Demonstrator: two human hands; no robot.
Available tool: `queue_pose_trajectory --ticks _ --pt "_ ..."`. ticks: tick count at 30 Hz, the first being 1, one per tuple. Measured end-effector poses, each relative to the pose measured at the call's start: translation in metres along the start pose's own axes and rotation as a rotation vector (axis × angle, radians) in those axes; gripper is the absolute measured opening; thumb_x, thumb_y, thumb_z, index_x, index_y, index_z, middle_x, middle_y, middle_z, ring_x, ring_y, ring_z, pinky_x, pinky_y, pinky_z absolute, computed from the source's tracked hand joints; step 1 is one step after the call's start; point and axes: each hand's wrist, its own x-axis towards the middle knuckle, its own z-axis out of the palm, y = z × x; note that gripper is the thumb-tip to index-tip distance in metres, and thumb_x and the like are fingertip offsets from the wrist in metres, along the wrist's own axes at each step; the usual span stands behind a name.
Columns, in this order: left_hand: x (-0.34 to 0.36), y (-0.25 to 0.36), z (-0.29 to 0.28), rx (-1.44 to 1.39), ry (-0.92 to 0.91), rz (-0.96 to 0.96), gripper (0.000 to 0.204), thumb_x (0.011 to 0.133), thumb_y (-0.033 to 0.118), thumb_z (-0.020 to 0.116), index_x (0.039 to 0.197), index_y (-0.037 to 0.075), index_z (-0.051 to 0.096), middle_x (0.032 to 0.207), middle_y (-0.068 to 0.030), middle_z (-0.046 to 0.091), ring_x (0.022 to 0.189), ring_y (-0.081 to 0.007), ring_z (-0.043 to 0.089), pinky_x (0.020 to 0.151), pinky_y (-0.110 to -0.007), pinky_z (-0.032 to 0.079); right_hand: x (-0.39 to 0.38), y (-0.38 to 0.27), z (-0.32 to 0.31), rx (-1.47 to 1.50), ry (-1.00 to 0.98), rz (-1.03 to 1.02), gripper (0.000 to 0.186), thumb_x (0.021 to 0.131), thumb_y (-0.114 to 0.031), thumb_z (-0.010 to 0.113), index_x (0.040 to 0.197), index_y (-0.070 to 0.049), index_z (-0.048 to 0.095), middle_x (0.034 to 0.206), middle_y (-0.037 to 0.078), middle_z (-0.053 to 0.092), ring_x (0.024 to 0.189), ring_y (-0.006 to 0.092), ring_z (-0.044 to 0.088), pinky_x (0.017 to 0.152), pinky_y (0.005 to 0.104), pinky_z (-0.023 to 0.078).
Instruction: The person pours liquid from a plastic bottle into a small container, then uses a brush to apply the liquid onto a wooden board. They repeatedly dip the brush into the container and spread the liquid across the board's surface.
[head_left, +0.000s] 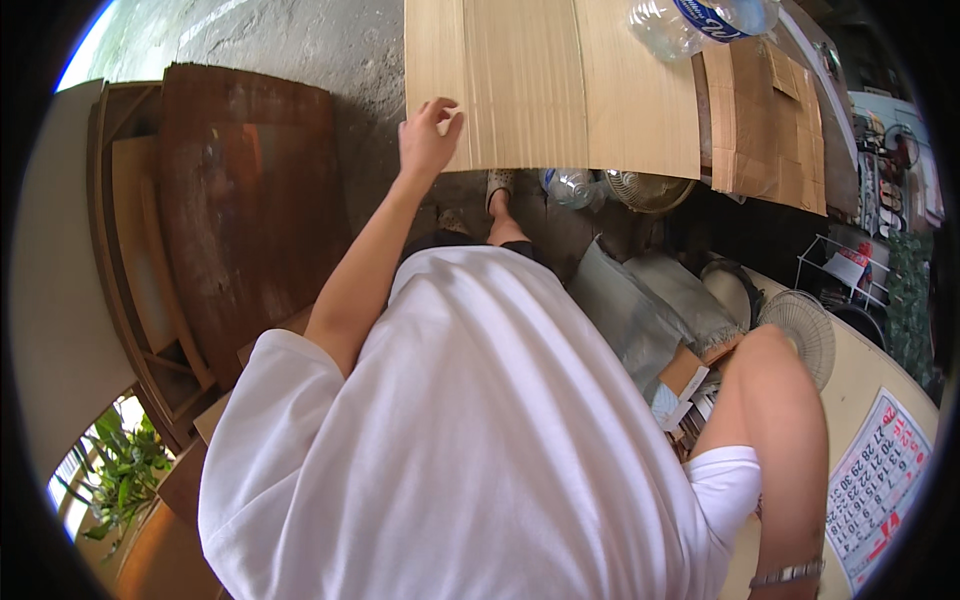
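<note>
My left hand (430,135) is over the left edge of a pale cardboard or board panel (530,80), its fingers loosely bent and apart, holding nothing that I can see. I cannot tell whether a fingertip touches the panel. My right arm bends down along the right side to a wristwatch (785,573) near the lower edge, and that hand is out of the picture. A clear plastic bottle (665,30) lies at the panel's top right, beside folded brown cardboard (760,130). My sandalled foot (500,190) shows below the panel.
A dark wooden cabinet (250,230) stands left, above a plant (120,460). Under the panel are a bottle (570,188) and a fan (640,190). Right are grey sacks (640,300), another fan (800,330), a wire rack (845,270) and a calendar (875,490) on a pale surface.
</note>
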Motion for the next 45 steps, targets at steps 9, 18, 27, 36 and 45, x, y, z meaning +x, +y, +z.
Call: queue_pose_trajectory --ticks 9,18,27,36,45 --pt "-0.097 -0.065 -0.066 -0.022 0.093 -0.270 0.019 0.092 0.024 0.070 0.099 0.006 0.072 0.086 -0.0118 0.070 0.079 -0.0245 0.068 0.074 -0.036 0.052 -0.014 0.004 0.032 0.400 -0.204 -0.075 0.035 0.105 -0.038 0.048 0.083 -0.012 0.052 0.067 -0.002 0.050 0.036 0.0099 0.035 0.065 0.0250 0.042" --pt "-0.120 -0.068 -0.073 -0.048 0.112 -0.283 0.020 0.092 0.024 0.069 0.098 0.006 0.072 0.088 -0.0123 0.069 0.081 -0.0255 0.068 0.075 -0.036 0.052 -0.011 0.002 0.038 0.515 -0.235 -0.093 0.034 0.105 -0.037 0.048 0.083 -0.012 0.052 0.067 -0.002 0.050 0.037 0.0096 0.035 0.065 0.0246 0.041" --pt "-0.101 -0.055 -0.073 -0.050 0.063 -0.186 0.017 0.092 0.022 0.069 0.098 0.006 0.072 0.088 -0.0112 0.070 0.082 -0.0246 0.069 0.075 -0.035 0.052 -0.004 -0.001 0.040 0.570 -0.279 -0.061 0.033 0.105 -0.036 0.048 0.083 -0.012 0.052 0.068 -0.002 0.050 0.037 0.0093 0.035 0.064 0.0242 0.041" --pt "-0.092 -0.032 -0.048 -0.201 -0.052 -0.214 0.020 0.092 0.022 0.069 0.098 0.003 0.071 0.081 -0.0116 0.070 0.074 -0.0209 0.067 0.070 -0.033 0.052 -0.002 0.002 0.040 0.602 -0.321 -0.024 0.032 0.105 -0.035 0.048 0.083 -0.012 0.052 0.068 -0.002 0.051 0.037 0.0090 0.035 0.064 0.0238 0.041" --pt "-0.094 0.038 -0.045 -0.707 -0.417 -0.474 0.016 0.095 0.016 0.068 0.097 0.002 0.060 0.084 -0.0032 0.067 0.078 -0.0108 0.064 0.075 -0.026 0.051 -0.005 0.007 0.040 0.626 -0.363 0.017 0.031 0.105 -0.034 0.047 0.084 -0.013 0.052 0.069 -0.002 0.051 0.037 0.0087 0.035 0.063 0.0234 0.040"
